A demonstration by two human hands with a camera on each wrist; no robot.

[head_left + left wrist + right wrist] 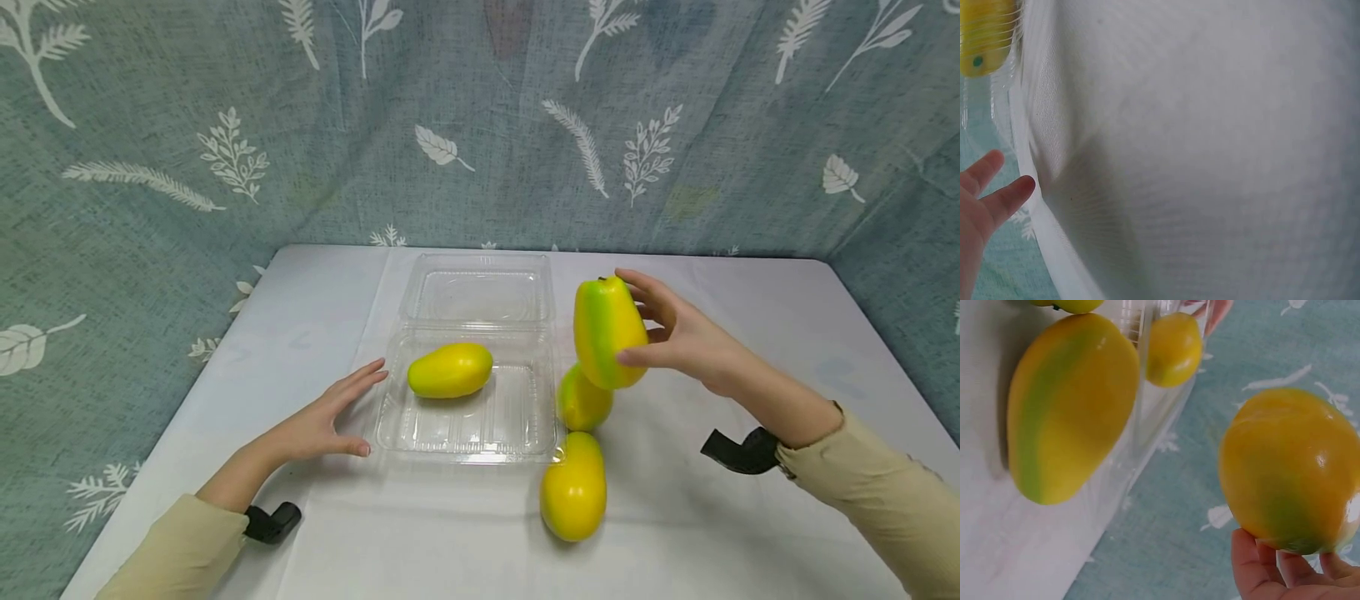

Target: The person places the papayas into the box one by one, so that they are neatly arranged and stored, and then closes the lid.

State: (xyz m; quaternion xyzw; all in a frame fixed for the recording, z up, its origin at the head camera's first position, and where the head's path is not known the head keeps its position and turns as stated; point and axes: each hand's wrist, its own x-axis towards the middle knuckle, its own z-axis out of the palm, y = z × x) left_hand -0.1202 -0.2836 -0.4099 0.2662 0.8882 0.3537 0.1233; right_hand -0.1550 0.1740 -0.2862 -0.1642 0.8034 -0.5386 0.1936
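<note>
My right hand (686,337) grips a yellow papaya (603,333) with a green stripe, thumb on the near side and fingers behind it. It is held up above the table; in the right wrist view the papaya (1291,469) sits at the fingertips. Below it, two more papayas lie on the cloth, a partly covered one (583,404) and a nearer one (573,487). Another papaya (450,371) lies inside a clear plastic clamshell box (517,429), lid flipped open to the back. Beside the box's left edge, my left hand (322,425) has its fingers spread and holds nothing.
A white cloth covers the table (757,333). Behind it hangs a blue-green curtain (480,125) with white leaf prints, which also runs along both sides. Black wrist mounts (742,452) sit at both cuffs.
</note>
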